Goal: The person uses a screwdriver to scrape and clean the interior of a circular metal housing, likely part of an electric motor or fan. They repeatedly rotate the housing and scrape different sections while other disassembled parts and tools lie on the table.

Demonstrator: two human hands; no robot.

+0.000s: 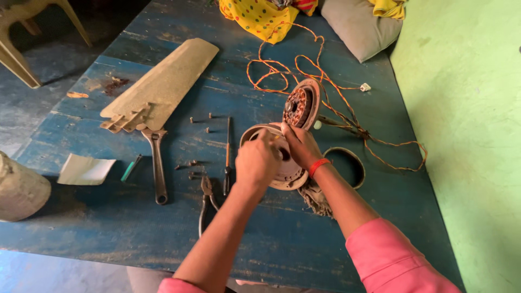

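Both hands, the left hand (pixel 258 161) and the right hand (pixel 300 145), are closed around the round motor housing (pixel 287 172) on the blue desk (pixel 282 239), beside the pliers (pixel 207 202).

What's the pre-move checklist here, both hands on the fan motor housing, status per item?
1. Both hands on the part: ok. Left hand and right hand both sit on the round motor housing.
2. Housing supported: ok, it rests on the blue table.
3. Wound stator clear of the hands: ok, it leans just behind the housing.
4. Orange wires free: not ok, they lie in a loose tangle beside the stator.
5. Loose screws accounted for: cannot tell, several are scattered near the screwdriver.
6. Tools within reach: ok, pliers and wrench lie to the left.
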